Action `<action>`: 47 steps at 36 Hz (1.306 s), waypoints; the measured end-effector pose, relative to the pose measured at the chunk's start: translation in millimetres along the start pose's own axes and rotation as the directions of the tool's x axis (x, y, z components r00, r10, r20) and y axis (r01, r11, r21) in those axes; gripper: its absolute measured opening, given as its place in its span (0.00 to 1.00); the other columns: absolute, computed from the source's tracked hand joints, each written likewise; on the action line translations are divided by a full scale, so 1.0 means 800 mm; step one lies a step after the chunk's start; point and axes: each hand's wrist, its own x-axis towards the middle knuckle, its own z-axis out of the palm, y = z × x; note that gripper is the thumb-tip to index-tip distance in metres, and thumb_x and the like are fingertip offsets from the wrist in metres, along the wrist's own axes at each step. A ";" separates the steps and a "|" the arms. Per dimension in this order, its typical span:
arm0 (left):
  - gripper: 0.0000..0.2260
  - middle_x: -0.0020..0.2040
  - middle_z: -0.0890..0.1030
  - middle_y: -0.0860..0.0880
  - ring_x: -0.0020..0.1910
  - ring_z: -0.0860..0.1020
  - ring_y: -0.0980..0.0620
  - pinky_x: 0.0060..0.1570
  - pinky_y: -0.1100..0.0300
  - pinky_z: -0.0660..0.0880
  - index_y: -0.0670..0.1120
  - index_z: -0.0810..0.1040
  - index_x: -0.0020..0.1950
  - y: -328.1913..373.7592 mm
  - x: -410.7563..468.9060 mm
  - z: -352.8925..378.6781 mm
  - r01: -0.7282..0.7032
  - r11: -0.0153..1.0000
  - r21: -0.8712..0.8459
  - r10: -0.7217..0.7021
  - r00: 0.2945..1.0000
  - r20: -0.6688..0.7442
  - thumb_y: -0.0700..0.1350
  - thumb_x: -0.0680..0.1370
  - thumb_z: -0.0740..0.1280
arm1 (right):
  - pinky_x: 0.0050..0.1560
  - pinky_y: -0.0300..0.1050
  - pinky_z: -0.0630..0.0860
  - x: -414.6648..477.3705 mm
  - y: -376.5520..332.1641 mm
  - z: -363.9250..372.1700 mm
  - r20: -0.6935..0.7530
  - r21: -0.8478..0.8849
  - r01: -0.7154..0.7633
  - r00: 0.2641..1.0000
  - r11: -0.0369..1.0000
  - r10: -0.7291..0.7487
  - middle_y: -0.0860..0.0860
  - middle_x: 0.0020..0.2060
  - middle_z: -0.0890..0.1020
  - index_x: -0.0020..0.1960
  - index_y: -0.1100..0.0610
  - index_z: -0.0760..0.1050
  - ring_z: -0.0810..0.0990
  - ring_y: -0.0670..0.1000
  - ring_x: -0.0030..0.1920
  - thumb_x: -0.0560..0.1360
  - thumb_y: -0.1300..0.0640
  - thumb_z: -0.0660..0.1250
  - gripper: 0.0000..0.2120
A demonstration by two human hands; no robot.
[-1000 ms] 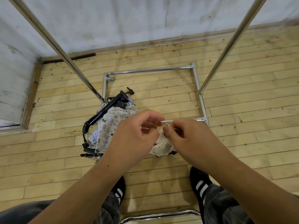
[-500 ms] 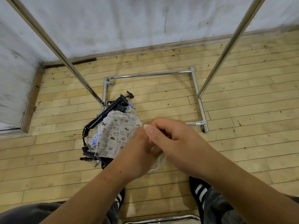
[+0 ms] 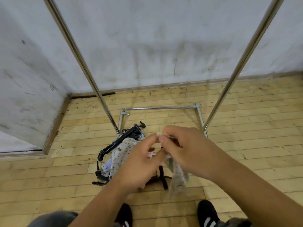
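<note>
Head: left hand (image 3: pixel 139 164), right hand (image 3: pixel 185 148) pinch cloth (image 3: pixel 178 177)

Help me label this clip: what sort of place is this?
Likely a room corner for hanging clothes: metal rack on a wood floor, white wall behind, and the right hand pinching a cloth.

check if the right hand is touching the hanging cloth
Touching: the head view shows the right hand pinching the cloth, which hangs from its fingers.
</note>
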 end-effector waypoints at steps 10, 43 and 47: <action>0.08 0.37 0.79 0.60 0.34 0.76 0.63 0.37 0.69 0.70 0.55 0.81 0.45 0.083 -0.023 -0.095 -0.052 0.986 0.159 0.083 0.977 -0.196 0.52 0.83 0.66 | 0.38 0.41 0.72 0.018 -0.089 -0.028 -0.071 -0.087 -0.030 0.997 0.996 0.024 0.47 0.39 0.80 0.44 0.48 0.73 0.76 0.46 0.37 0.83 0.45 0.61 0.12; 0.06 0.43 0.86 0.56 0.43 0.82 0.59 0.39 0.66 0.73 0.50 0.85 0.48 0.319 0.107 -0.392 -0.271 0.960 0.073 0.252 0.718 -0.649 0.48 0.81 0.69 | 0.37 0.56 0.84 0.241 -0.366 -0.194 -0.676 -0.283 0.213 0.648 0.935 -0.351 0.51 0.43 0.82 0.51 0.51 0.76 0.82 0.55 0.36 0.82 0.56 0.66 0.02; 0.05 0.47 0.86 0.55 0.47 0.83 0.58 0.40 0.68 0.73 0.52 0.85 0.51 0.286 0.117 -0.387 -0.232 0.973 0.017 0.197 0.783 -0.590 0.49 0.81 0.69 | 0.49 0.49 0.82 0.241 -0.340 -0.171 -0.631 -0.332 0.196 0.681 0.923 -0.372 0.46 0.52 0.84 0.57 0.49 0.77 0.83 0.50 0.46 0.82 0.57 0.66 0.06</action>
